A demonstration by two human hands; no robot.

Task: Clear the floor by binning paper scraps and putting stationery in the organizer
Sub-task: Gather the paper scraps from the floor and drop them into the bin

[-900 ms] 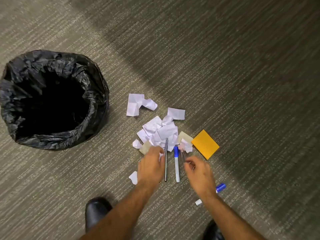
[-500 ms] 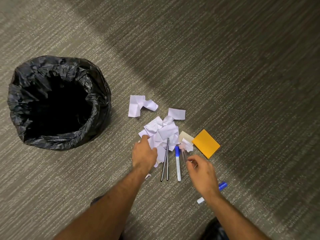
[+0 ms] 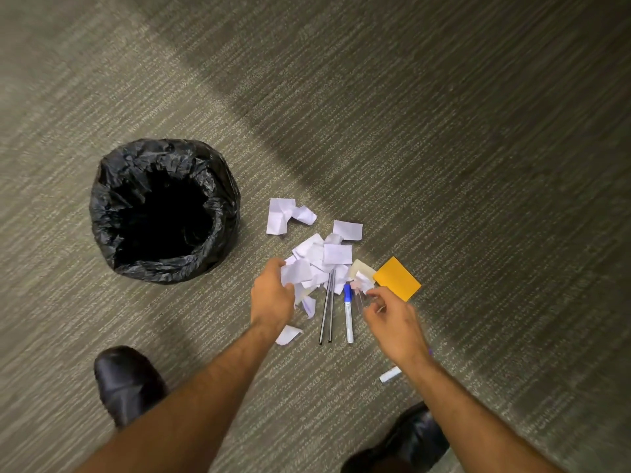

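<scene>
A bin [image 3: 164, 209] lined with a black bag stands on the carpet [image 3: 444, 131], up and to the left of the left hand [image 3: 271, 295] and well apart from it. Its mouth is open, and the inside is so dark that nothing in it can be made out.

The left hand is curled over the near left edge of the paper scraps [image 3: 321, 257], its fingers closed round a bunch of white pieces. The rest of the pile spreads just beyond and to the right of that hand; two looser pieces lie farther out, toward the bin side, and one small scrap [image 3: 288, 335] lies on the carpet beside the left wrist.

Between the two hands lie two thin dark pens [image 3: 327, 312] side by side, touching, and just to their right a white marker [image 3: 348, 314] with a blue cap, its cap end at the edge of the pile.

The right hand [image 3: 392, 322] has thumb and fingertips drawn close together at the pile's right edge; whether they pinch a scrap or something thin, I cannot tell. Just beyond its fingertips lies an orange sticky pad [image 3: 397, 278], with a pale cream pad [image 3: 360, 269] beside it, partly under scraps. The white end of another marker [image 3: 390, 374] shows below the right wrist.

A black shoe [image 3: 126, 384] is below the left forearm, a second shoe [image 3: 406, 438] below the right.
</scene>
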